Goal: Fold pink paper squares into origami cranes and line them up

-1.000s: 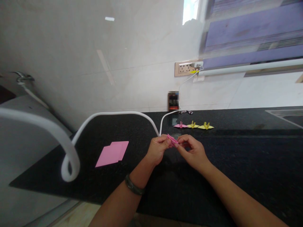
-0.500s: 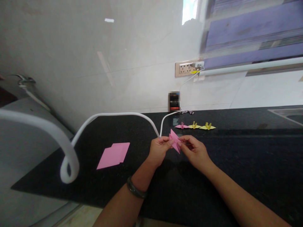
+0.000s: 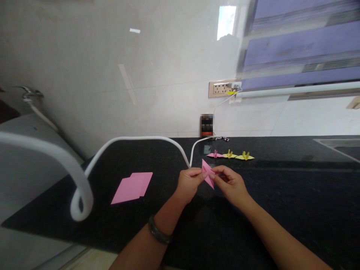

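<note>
Over mid surface [image 3: 281, 202], between both hands: folded pink paper [image 3: 208, 175], long axis tilted, tips toward 11 and 5 o'clock. Fingers of left hand [image 3: 189, 183] pinched shut on its 9 o'clock edge, fingers of right hand [image 3: 232, 184] pinched on 3 o'clock edge. Surface black, speckled, glossy; pale tiled wall [image 3: 112, 75] behind. Paper flat, creased, pointed. Loose pink sheets [image 3: 132, 185] at 9 o'clock, paper cranes [image 3: 229, 154] at 1.

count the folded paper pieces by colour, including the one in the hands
pink: 2, the held pink piece between left hand and right hand, and the pink figure on the counter
yellow: 2, the middle yellow figure and the end yellow figure
total: 4, flat pink sheets not counted
</note>
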`<state>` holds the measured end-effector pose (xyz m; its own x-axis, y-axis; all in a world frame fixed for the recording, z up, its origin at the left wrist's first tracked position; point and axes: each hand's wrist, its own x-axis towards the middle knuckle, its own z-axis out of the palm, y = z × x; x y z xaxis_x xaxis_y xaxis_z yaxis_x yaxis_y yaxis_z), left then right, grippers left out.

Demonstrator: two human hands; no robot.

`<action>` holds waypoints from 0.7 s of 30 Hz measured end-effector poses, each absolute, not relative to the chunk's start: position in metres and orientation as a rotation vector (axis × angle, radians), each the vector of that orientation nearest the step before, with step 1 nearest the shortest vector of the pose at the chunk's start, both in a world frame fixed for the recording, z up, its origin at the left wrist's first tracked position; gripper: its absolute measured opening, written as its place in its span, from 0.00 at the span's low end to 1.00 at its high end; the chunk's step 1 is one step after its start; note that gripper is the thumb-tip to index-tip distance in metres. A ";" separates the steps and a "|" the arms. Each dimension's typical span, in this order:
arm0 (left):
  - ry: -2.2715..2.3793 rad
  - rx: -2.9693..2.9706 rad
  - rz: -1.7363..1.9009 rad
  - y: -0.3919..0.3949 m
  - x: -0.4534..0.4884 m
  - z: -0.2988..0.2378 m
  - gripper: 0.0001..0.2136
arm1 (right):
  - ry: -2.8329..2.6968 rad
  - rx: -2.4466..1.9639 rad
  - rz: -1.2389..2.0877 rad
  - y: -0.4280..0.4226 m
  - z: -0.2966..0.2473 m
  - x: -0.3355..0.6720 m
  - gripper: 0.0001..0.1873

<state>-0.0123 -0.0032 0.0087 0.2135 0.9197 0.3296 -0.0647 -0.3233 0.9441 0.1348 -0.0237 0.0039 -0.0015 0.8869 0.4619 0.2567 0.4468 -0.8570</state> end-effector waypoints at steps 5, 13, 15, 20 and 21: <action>0.900 1.467 1.257 -0.006 -0.009 0.008 0.10 | -1.511 -1.082 0.667 -0.024 0.005 0.135 0.08; 0.868 1.355 1.267 -0.006 -0.007 0.005 0.10 | -1.473 -1.069 0.768 -0.026 0.005 0.132 0.09; 0.827 1.307 1.253 -0.006 -0.006 0.005 0.10 | -1.486 -1.065 0.747 -0.026 0.006 0.132 0.08; 0.760 1.161 1.259 -0.004 -0.007 0.007 0.19 | -1.545 -1.022 0.682 -0.023 0.008 0.135 0.06; 0.767 1.141 1.248 -0.003 -0.007 0.008 0.20 | -1.563 -1.013 0.693 -0.023 0.008 0.136 0.06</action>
<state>-0.0071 -0.0031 0.0076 0.2020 0.9702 0.1338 -0.3196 -0.0639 0.9454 0.1363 -0.0227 0.0081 -0.0392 0.8821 0.4694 0.2440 0.4640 -0.8515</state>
